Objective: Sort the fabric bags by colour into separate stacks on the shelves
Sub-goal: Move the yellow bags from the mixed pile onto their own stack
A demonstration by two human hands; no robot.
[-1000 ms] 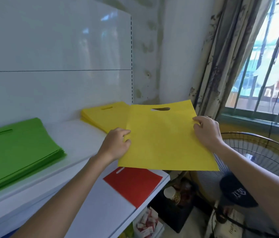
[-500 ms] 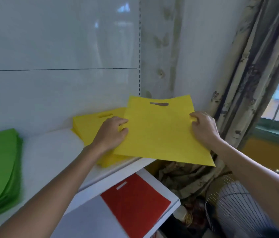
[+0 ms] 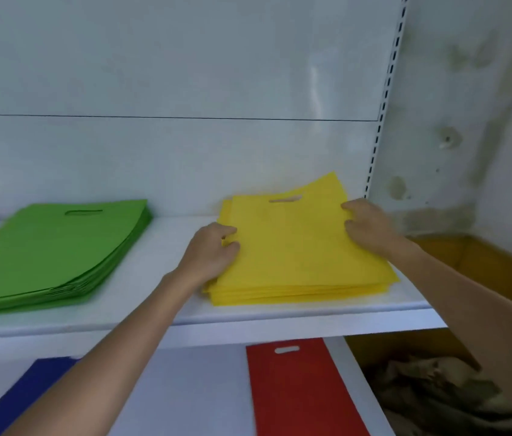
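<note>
A stack of yellow fabric bags [image 3: 295, 247] lies on the right of the upper white shelf [image 3: 166, 256]. The top yellow bag rests on the stack, its handle slot toward the wall. My left hand [image 3: 212, 253] pinches that bag's left edge. On the bag's right edge sits my right hand [image 3: 367, 228], fingers curled over it. A stack of green bags [image 3: 50, 247] lies to the left on the same shelf. On the lower shelf lie a red bag [image 3: 298, 388] and a blue bag [image 3: 25, 394].
The white back panel [image 3: 169, 73] rises behind the shelf. A perforated shelf upright [image 3: 383, 99] stands at the right end. Beyond it are a stained wall, a brown cardboard box [image 3: 474, 262] and crumpled cloth [image 3: 437, 391] below. Something red shows at the far left edge.
Both hands have carried the yellow bag left and down onto the yellow stack. The view has swung left, away from the window and fan.
</note>
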